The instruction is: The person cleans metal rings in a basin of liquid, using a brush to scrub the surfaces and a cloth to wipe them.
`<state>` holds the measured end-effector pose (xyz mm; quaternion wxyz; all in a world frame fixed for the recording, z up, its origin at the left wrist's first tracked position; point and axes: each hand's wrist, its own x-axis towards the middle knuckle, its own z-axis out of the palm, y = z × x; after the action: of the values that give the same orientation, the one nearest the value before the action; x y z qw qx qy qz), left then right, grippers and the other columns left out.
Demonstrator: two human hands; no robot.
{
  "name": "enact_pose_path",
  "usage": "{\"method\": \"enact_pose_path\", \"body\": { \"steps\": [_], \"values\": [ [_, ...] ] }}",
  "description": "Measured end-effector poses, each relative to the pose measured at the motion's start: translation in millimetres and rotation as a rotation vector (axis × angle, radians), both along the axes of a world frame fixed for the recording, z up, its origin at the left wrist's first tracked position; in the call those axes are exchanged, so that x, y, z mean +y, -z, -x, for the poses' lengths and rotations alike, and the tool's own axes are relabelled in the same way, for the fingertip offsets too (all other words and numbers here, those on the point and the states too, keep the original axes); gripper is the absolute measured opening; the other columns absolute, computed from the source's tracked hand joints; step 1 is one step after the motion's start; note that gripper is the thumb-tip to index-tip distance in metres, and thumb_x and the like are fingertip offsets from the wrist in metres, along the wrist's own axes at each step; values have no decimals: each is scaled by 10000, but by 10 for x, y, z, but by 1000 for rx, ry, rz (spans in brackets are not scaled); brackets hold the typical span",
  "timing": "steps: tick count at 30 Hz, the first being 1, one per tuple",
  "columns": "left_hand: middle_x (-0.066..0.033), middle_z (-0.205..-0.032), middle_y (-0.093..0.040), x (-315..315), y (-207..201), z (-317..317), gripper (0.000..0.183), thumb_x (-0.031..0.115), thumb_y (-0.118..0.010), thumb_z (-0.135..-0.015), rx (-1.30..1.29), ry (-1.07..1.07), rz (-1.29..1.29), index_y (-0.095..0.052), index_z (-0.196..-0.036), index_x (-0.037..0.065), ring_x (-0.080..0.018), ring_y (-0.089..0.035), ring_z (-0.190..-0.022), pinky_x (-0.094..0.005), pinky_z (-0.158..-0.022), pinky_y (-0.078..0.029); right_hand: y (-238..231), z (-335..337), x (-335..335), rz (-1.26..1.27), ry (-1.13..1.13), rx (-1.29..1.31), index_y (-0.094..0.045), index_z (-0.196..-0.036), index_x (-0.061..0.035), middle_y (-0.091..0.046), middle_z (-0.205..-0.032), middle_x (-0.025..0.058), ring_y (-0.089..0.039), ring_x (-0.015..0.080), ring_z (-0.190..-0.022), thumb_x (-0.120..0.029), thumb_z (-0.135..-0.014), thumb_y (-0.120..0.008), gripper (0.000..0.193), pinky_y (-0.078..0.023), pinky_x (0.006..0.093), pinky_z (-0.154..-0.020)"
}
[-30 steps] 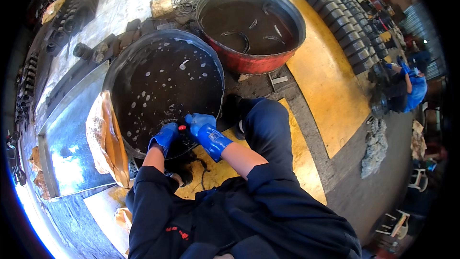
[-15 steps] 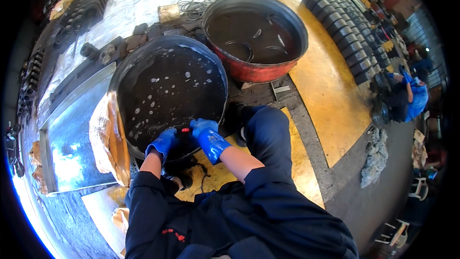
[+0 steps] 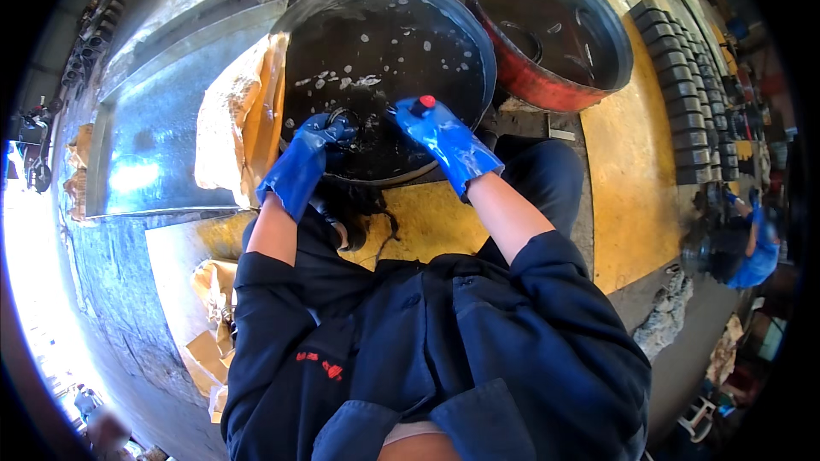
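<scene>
Both my hands wear wet blue rubber gloves and are above the near part of a round tub [image 3: 389, 177] of dark liquid with pale flecks of foam. My left hand [image 3: 309, 149] is closed on a small dark ring-shaped part [image 3: 355, 126], held low by the liquid; its lower side merges with the dark surface. To the right, my right hand [image 3: 440, 138] grips a tool with a red end [image 3: 424, 102] that sticks up out of the fist. The rest of this tool is mostly hidden by the glove, so its kind does not show.
A red-sided tub [image 3: 555, 96] of dark liquid stands at the far right. Crumpled brown paper [image 3: 235, 119] hangs at the left rim, beside a shiny metal tray [image 3: 162, 154]. Stacked dark cylinders [image 3: 683, 111] line the right, where a person in blue [image 3: 756, 248] sits.
My hands have risen and moved apart, the right one lifting the red-ended tool. A dark ring-shaped part now shows at my left hand. The view has tilted, so the tubs appear higher and farther right.
</scene>
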<state>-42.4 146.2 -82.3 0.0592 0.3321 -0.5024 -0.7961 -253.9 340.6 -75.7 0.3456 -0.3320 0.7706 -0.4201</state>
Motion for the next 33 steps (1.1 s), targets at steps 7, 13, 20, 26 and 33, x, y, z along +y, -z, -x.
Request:
{"method": "enact_pose_path", "body": {
  "steps": [7,13,20,26,33],
  "values": [
    [-109,-1033,-790,-154,422,234,274,106,-765,-974,-162,99,58,-756,-1226,-1,-217,-756,-916,-334,-848,-617,-543,-385,-269,145,-322,478,-749,-1297,-181,-749,-1291,123,-703,342,-1213,-376,-998,-653,369,-563,476,-1055],
    [-108,-1032,-796,-213,403,222,272,130,-770,-991,30,31,69,-747,-1219,-17,-206,-745,-859,-319,-810,-607,-395,-22,-306,-146,-206,366,-762,-1273,-164,-767,-1260,136,-725,358,-1153,-376,-981,-662,374,-586,440,-1012],
    [-104,-1042,-794,-198,197,267,276,95,-764,-982,-148,25,18,-740,-1236,-8,-206,-746,-862,-349,-786,-620,-496,-252,-447,233,-273,335,-758,-1269,-165,-759,-1276,128,-704,362,-1201,-343,-978,-687,348,-573,444,-1033],
    [-108,-1115,-783,-282,487,337,273,56,-726,-1008,96,3,123,-710,-1272,-12,-241,-766,-1014,-363,-958,-615,-235,-143,-361,-39,38,76,-766,-1172,-80,-779,-1078,183,-741,346,-1013,-338,-988,-649,338,-567,424,-937],
    [-103,-1148,-790,-173,447,370,313,158,-741,-1022,-69,-46,51,-696,-1302,28,-238,-768,-1037,-398,-939,-607,192,-162,-55,-197,206,-216,-779,-1054,-31,-766,-920,184,-718,297,-873,-360,-960,-646,367,-543,418,-847]
  ]
}}
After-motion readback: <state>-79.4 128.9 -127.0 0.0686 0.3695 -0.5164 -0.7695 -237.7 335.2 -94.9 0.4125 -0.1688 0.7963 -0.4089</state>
